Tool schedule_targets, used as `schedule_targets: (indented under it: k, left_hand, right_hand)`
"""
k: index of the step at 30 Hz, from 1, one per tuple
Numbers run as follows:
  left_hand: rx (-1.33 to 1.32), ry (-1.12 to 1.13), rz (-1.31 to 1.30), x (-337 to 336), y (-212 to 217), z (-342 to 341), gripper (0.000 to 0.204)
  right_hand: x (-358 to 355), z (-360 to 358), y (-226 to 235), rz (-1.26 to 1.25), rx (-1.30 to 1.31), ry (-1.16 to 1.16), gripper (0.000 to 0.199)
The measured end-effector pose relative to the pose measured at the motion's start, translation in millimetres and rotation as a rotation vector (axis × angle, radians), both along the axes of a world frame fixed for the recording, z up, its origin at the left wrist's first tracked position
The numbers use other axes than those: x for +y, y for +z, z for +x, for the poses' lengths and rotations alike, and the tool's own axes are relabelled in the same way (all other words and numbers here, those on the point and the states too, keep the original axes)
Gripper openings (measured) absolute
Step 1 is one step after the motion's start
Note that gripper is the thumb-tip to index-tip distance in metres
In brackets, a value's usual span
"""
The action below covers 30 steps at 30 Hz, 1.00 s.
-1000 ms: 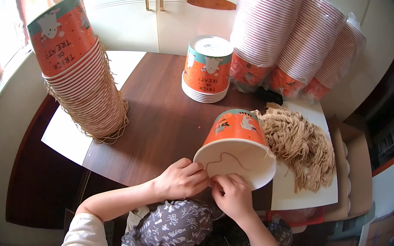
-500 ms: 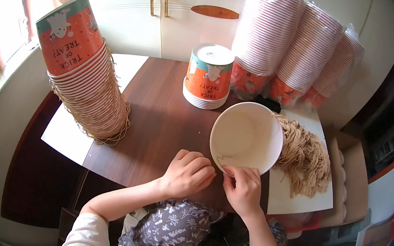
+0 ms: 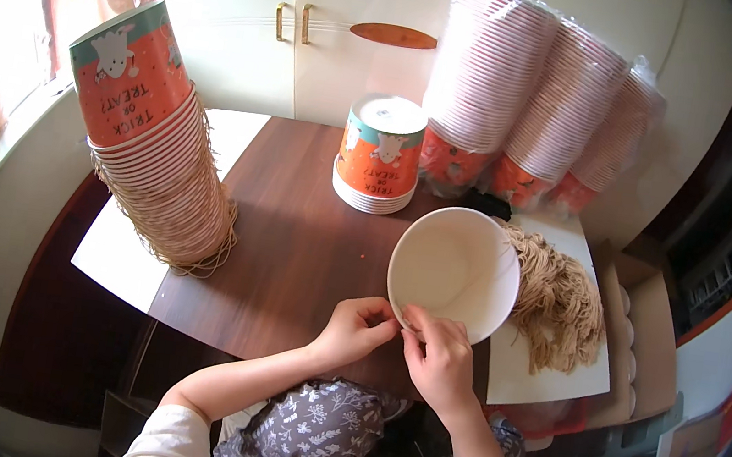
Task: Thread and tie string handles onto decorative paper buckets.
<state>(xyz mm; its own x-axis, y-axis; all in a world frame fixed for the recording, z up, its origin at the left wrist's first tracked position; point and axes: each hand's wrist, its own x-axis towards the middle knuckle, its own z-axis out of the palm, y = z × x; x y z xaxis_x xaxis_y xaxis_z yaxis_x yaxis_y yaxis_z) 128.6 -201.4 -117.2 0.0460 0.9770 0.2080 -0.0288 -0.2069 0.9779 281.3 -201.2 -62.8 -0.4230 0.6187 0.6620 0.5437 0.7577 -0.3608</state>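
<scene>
A white-lined paper bucket [image 3: 464, 255] faces me with its open mouth at the table's front. My right hand [image 3: 439, 358] is closed on its near rim, fingertips over the inside. Just left of it, my left hand [image 3: 359, 331] is pinched at the bucket's lower left edge; what lies between its fingertips is too small to make out. A faint thin line, perhaps string, crosses the bucket's inside. Beside the bucket on the right lies a loose bundle of tan string [image 3: 560, 300].
At the left leans a tall stack of orange printed buckets [image 3: 170, 175] with string hanging around it. A short upside-down stack [image 3: 379, 154] stands mid-table. Plastic-wrapped bucket stacks [image 3: 487, 78] rise at the back right. A cardboard box [image 3: 652, 340] sits right of the table [image 3: 281, 245].
My left hand has gone from a loose curl to a pinch against the bucket's rim. My right hand has shifted slightly left along the rim. The view has tilted a little.
</scene>
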Motion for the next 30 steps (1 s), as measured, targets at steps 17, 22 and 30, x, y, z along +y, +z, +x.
schedule_targets:
  k: [17, 22, 30]
  left_hand:
    - [-0.373, -0.32, 0.039, -19, 66, -41, 0.006]
    - [-0.521, -0.336, -0.083, -18, 63, -40, 0.006]
    - [-0.477, -0.353, -0.202, -17, 64, -41, 0.006]
  right_hand:
    - [12, 1, 52, -0.7, -0.321, 0.183, 0.035]
    - [21, -1, 50, -0.874, -0.284, 0.348, 0.032]
    - [24, 1, 57, -1.168, -0.284, 0.405, 0.022]
